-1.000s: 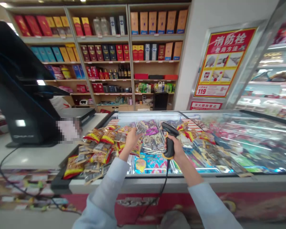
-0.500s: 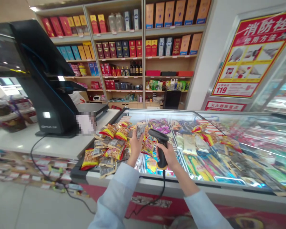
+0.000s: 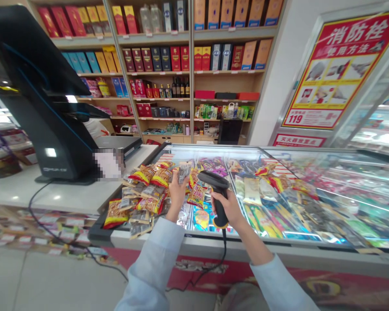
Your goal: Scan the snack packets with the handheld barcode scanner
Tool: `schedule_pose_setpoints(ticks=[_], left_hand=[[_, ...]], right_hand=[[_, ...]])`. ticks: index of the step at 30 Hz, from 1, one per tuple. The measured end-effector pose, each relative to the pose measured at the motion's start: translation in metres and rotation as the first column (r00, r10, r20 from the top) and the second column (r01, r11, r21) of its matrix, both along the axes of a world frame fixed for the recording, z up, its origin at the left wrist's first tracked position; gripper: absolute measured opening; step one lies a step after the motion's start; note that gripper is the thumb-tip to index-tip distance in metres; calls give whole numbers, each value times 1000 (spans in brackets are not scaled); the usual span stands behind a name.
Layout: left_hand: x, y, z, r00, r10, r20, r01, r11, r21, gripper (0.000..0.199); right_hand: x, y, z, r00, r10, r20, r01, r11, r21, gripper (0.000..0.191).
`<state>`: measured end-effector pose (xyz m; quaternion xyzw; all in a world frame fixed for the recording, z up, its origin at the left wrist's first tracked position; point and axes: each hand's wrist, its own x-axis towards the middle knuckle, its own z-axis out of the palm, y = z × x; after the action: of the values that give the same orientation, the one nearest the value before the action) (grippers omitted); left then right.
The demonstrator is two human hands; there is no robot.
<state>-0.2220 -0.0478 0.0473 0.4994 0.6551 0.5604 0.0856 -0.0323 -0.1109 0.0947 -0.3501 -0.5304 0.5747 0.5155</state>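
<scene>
My right hand (image 3: 227,207) is wrapped round the grip of a black barcode scanner (image 3: 215,180), its cable hanging down in front of the freezer. The scanner's head points left, toward my left hand (image 3: 177,190). Between the thumb and fingers of that hand is a small grey snack packet (image 3: 183,172), held up above the freezer's glass top. Left of it lies a heap of packets: red-and-yellow snack bags (image 3: 162,177) and more grey packets (image 3: 141,218). A red-and-yellow bag (image 3: 197,195) lies on the glass between my hands.
A chest freezer (image 3: 142,235) with a glass top runs along the front, bagged goods visible under it. On the white counter (image 3: 74,196) at left stands a black checkout terminal (image 3: 65,147). Shelves of boxes and bottles (image 3: 181,88) line the back wall; a black cable (image 3: 94,263) droops at left.
The whole view has shifted slightly, so things appear a little further left and higher. My left hand with the packet sits slightly farther left; the packet is tilted more. Both holds are unchanged.
</scene>
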Motion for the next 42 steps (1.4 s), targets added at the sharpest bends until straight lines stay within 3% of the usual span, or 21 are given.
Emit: schedule_pose_setpoints(ticks=[4,7,10,13,19,24,26,29,32,36,39,42], left_hand=[[3,-4,3,999,29,-39,-29,1000,7,56],[6,-13,13,995,31,-90,-27,998,49,62],[7,-26,27,977,45,-208,-27,996,86,66],[6,-35,36,942,89,-323,-69,995,74,57],[2,-41,22,810,118,-574,-138,990,10,33],[-2,-43,7,746,110,-657,-172,985,-30,35],[-2,-42,10,742,112,-661,-176,984,-30,35],[6,-39,27,735,106,-669,-185,982,-48,33],[31,-30,52,740,25,-672,-101,992,-75,36],[94,-8,80,730,-214,-649,164,977,-139,36],[148,16,89,737,-338,-585,259,941,-218,41],[197,42,86,761,-432,-483,341,901,-269,50]], right_hand=[[2,0,-3,1000,-14,-27,14,1000,-9,26],[5,-1,-3,999,-28,-40,27,999,-22,26],[11,0,-2,996,-47,-78,43,998,-55,24],[17,1,-3,983,-87,-160,66,989,-133,22],[25,2,-18,963,-112,-245,43,962,-269,22],[25,-1,-36,965,-125,-231,41,941,-335,19],[30,0,-38,964,-140,-228,55,938,-343,18],[46,4,-32,954,-165,-249,79,943,-323,19],[75,12,-17,939,-204,-277,122,951,-285,20],[125,23,4,917,-292,-273,223,940,-258,18],[166,31,13,892,-364,-267,301,920,-249,16],[206,38,14,855,-455,-251,389,881,-270,14]])
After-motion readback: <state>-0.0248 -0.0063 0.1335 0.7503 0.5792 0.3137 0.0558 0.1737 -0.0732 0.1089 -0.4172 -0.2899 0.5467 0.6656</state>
